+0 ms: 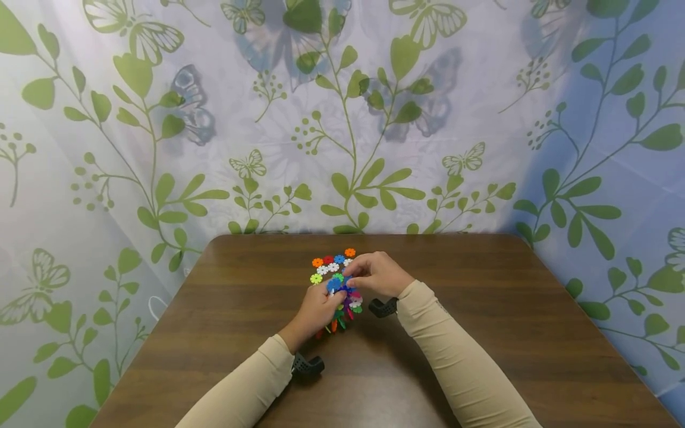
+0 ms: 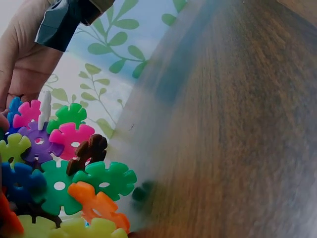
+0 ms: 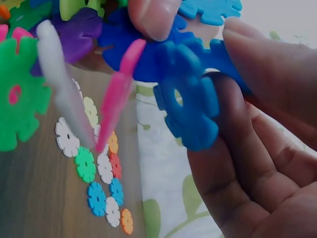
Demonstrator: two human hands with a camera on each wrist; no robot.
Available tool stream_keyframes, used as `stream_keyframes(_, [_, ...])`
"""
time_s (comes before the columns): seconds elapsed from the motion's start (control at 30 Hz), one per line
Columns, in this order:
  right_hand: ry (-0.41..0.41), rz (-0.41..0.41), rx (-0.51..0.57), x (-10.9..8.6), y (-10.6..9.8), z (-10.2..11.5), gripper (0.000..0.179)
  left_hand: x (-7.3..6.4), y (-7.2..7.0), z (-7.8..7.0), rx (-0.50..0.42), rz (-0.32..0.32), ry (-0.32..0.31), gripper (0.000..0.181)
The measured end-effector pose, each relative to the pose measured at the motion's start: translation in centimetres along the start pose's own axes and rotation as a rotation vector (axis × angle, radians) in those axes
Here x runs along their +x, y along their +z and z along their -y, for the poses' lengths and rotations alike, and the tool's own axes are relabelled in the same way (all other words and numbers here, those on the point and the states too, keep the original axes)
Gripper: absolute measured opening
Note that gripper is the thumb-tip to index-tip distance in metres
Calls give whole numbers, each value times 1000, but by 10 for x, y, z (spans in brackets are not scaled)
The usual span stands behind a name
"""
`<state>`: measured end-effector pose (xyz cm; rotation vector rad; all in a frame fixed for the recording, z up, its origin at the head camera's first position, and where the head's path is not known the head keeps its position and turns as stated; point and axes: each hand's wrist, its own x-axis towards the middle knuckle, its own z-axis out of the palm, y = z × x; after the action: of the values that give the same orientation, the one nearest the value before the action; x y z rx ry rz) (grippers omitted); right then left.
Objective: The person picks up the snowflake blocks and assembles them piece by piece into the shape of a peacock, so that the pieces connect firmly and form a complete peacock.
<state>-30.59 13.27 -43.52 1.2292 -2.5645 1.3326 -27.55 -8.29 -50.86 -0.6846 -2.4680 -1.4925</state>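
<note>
A cluster of interlocked plastic flower discs [image 1: 355,302] in many colours is held up between both hands. My left hand [image 1: 319,306] grips it, and its thumb [image 3: 156,20] presses a dark blue disc [image 3: 133,62] in the right wrist view. With thumb and finger, my right hand [image 1: 379,273] pinches a light blue disc [image 3: 225,59] against another light blue disc [image 3: 195,119] at the cluster's edge. Pink and white discs stick out edge-on beside them. Green, orange, purple and yellow discs of the cluster fill the lower left of the left wrist view.
Behind the hands, loose flower discs lie in rows on the brown wooden table [image 1: 455,356], among them an orange disc [image 1: 350,252] and a yellow-green disc [image 1: 316,278]. A leaf-and-butterfly curtain [image 1: 342,119] hangs beyond the table's far edge. Black devices [image 1: 308,364] sit at both wrists.
</note>
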Motion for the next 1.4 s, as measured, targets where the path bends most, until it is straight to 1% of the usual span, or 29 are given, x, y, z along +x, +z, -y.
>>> stream_keyframes(0.1, [22,-1,21,0,1,-1,15,-1,1,0,-15,-13,-14,15])
stream_keyframes(0.27, [76,-36,50,2,3,-2,11,0,2,0,-27,-49,-38,15])
stream_keyframes(0.47, [118,-43,133,1,7,-5,11,-2,4,0,-60,-40,-75,19])
stream_keyframes(0.57, [115,-50,146,1,9,-6,11,-2,3,-1,-71,-42,-90,21])
stream_keyframes(0.67, [103,-61,135,1,9,-6,11,-2,3,-1,-69,-45,-88,21])
stream_keyframes(0.73, [93,-68,128,0,9,-6,12,-1,3,1,-68,-43,-81,22])
stream_keyframes(0.8, [79,-75,123,0,10,-6,15,-1,3,3,-80,-46,-92,22])
stream_keyframes(0.9, [45,-95,101,1,12,-9,22,0,4,5,-121,-55,-128,22])
stream_keyframes(1.0, [38,-152,86,2,15,-12,30,0,3,8,-191,-77,-165,26])
stream_keyframes(1.1, [85,-246,89,1,18,-18,33,2,1,11,-268,-92,-176,37])
stream_keyframes(1.2, [169,-325,86,1,19,-27,33,4,-1,15,-368,-90,-207,47])
stream_keyframes(1.27, [234,-335,67,0,20,-35,35,4,-2,17,-428,-82,-230,52])
stream_keyframes(1.33, [302,-312,41,-1,22,-45,38,4,-3,19,-428,-95,-265,58])
stream_keyframes(1.4, [354,-266,2,0,24,-56,43,3,-4,19,-401,-117,-292,64])
